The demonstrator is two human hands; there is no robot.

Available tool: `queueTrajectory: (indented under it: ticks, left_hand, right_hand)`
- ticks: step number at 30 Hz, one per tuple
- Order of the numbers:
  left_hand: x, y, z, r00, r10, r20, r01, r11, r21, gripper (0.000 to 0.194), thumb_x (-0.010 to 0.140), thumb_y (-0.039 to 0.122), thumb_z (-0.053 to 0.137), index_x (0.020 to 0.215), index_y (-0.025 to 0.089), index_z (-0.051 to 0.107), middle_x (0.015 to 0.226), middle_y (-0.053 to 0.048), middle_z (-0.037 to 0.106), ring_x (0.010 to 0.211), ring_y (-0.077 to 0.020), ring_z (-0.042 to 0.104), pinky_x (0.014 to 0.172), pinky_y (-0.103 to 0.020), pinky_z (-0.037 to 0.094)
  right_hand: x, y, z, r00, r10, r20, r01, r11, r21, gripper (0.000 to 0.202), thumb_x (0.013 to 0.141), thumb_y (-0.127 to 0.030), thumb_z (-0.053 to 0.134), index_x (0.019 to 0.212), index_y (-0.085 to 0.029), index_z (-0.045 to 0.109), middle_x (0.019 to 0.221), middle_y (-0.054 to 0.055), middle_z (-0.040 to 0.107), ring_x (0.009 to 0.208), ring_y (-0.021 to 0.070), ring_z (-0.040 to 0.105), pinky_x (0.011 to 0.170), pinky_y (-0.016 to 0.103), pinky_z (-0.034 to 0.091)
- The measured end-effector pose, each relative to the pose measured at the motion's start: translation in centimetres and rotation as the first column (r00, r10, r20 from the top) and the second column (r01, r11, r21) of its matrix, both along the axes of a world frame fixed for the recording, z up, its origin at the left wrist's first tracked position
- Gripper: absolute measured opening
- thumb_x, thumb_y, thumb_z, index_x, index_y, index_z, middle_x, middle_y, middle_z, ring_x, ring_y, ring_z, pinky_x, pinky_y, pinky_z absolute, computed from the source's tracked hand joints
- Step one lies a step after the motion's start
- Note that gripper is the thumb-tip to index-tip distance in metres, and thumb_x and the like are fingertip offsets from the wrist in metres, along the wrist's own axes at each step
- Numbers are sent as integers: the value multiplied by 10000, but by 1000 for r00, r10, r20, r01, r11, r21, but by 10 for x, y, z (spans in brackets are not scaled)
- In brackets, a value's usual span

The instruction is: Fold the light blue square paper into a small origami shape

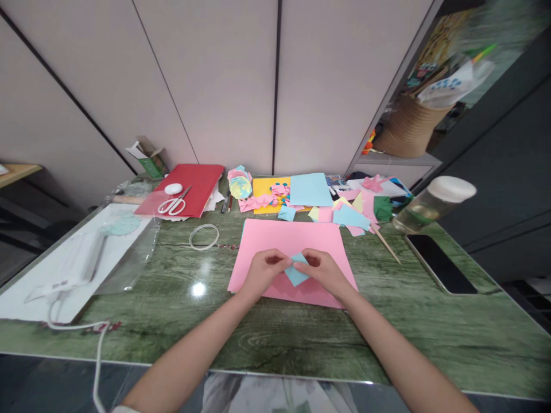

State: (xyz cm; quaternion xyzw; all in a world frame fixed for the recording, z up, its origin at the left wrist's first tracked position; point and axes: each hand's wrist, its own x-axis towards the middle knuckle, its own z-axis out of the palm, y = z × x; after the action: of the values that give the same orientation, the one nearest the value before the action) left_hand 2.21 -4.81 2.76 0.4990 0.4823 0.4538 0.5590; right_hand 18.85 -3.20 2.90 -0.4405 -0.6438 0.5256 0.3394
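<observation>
Forearms (185,355) frame blue paper (297,277).
Left hand (263,272) and right hand (326,269), fingers curled, pinch it; folding looks partway, creased pink paper (258,202) beyond.

Small light blue square (298,273), tilted cornerwise, above pink paper (262,236)

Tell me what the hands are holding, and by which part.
A small blue paper, turned cornerwise over the pink sheet: the left hand grips its left side, the right hand its right side, both near the upper part.
</observation>
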Motion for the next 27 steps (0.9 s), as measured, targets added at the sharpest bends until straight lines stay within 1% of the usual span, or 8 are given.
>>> queueTrajectory:
  ticks: [3,7,9,13,18,21,24,27]
  left_hand:
    - [0,1,-1,999,8,48,-7,1000,-10,179,643,306,637,656,131,603,615,-3,569,604,-114,506,589,-234,414]
    - [0,2,1,996,-7,87,12,998,-54,133,631,261,626,633,137,578,602,10,534,599,-109,483,576,-225,395]
    - [1,2,2,998,-17,68,21,998,-54,129,641,262,611,632,137,581,607,8,532,603,-107,474,583,-225,383]
    - [0,2,3,1000,-11,-16,11,999,-30,159,632,288,614,601,135,582,586,12,531,582,-101,447,575,-226,350]
    - [-1,4,-1,1000,-17,3,17,999,-40,210,620,315,626,553,132,548,518,36,475,528,-82,400,536,-218,311]
    - [-2,4,-1,997,-49,51,55,992,-113,219,598,320,651,567,127,553,522,34,478,516,-77,401,521,-213,308]
    - [-3,5,-2,991,-84,103,101,980,-170,238,573,326,675,586,123,553,535,29,490,507,-72,414,512,-209,316]
    - [-4,5,-2,991,-64,120,79,988,-129,255,566,317,693,678,137,550,514,51,469,489,-64,412,506,-200,321]
  right_hand:
    - [0,0,0,1000,21,23,-20,1000,-22,236,694,-395,579,687,-160,555,631,-16,495,612,117,437,561,229,344]
    - [0,-1,2,998,31,55,-30,999,-14,232,699,-390,570,690,-158,570,617,-14,490,606,115,421,555,228,335]
    - [0,-1,3,997,42,72,-41,999,-3,217,699,-374,572,678,-157,567,604,-22,474,591,107,398,543,224,318]
    - [-1,-2,3,994,75,75,-76,997,10,223,707,-374,564,654,-159,546,588,-37,431,579,98,368,537,222,291]
    - [-2,-1,-1,995,91,37,-90,995,-36,266,730,-400,533,622,-159,500,571,-45,364,564,93,340,518,222,259]
    - [-1,-1,-3,996,73,50,-70,995,-70,289,723,-413,537,595,-160,480,549,-50,329,544,90,320,501,224,235]
    - [-1,0,-2,996,77,45,-73,993,-91,289,722,-423,535,613,-159,498,556,-49,342,543,89,322,503,225,237]
    - [0,0,1,997,73,33,-69,993,-99,306,720,-443,531,607,-161,495,556,-50,342,541,87,317,506,225,237]
